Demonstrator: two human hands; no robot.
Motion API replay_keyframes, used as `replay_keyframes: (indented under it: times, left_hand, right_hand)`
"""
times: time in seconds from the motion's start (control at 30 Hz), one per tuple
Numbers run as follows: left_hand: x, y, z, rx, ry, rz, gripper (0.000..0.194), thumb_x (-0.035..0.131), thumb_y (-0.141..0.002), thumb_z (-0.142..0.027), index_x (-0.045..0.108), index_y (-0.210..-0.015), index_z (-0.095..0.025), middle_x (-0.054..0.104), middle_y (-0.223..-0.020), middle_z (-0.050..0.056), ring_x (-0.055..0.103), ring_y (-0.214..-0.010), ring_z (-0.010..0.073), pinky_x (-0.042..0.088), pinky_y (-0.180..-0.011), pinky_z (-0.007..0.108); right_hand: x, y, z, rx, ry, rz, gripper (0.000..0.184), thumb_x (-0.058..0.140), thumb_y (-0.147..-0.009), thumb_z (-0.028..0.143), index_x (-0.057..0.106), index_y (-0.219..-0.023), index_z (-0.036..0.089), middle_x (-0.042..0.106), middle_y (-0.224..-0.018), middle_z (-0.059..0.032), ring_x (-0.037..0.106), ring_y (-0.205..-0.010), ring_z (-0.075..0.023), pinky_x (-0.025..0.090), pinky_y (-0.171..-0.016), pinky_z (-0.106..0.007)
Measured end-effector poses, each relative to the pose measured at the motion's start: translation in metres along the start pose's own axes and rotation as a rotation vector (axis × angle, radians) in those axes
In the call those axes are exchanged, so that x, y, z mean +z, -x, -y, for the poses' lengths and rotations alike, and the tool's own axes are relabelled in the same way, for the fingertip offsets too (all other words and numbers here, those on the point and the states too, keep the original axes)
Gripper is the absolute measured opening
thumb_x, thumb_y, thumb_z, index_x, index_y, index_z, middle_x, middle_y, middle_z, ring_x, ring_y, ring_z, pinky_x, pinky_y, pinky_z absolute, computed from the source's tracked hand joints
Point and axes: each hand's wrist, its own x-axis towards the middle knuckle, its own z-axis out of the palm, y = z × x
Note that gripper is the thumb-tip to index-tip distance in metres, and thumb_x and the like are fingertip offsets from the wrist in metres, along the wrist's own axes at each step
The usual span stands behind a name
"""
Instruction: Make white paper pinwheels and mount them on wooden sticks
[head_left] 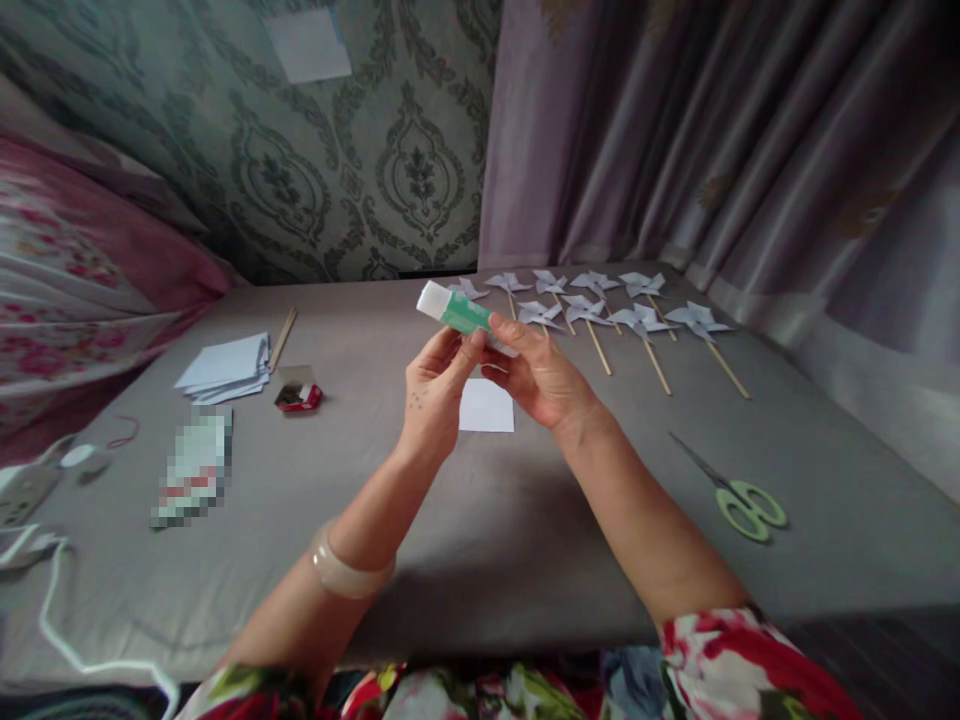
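Observation:
A green glue stick (466,311) with a white cap is held up in front of me, tilted with its capped end to the upper left. My left hand (441,385) grips it from below, fingers closed around its lower side. My right hand (536,368) is closed on the right end of the same stick, thumb along its side. Below the hands, a white square of paper (487,406) lies flat on the grey cloth surface (360,470), its upper part hidden by my hands.
Several paper pinwheels (585,310) on wooden sticks lie at the back right. Green-handled scissors (739,500) rest at the right. Leftward are a paper stack (225,365), wooden sticks (283,340), a small red box (298,393), a blurred packet (196,465) and a white cable (82,655).

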Motion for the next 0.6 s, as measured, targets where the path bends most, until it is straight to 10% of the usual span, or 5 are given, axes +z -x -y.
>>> replay_keyframes:
  times: [0.6]
  left_hand:
    - [0.018, -0.001, -0.018, 0.084, -0.188, -0.002, 0.022, 0.067, -0.079, -0.041, 0.07, -0.095, -0.028, 0.07, -0.1, 0.0, 0.062, -0.099, 0.017, 0.047, -0.089, 0.032]
  right_hand:
    - [-0.004, 0.007, 0.024, -0.109, 0.215, 0.085, 0.034, 0.074, -0.064, 0.054, 0.068, -0.074, 0.022, 0.065, -0.071, 0.002, 0.055, -0.064, -0.0089, 0.042, -0.056, -0.021]
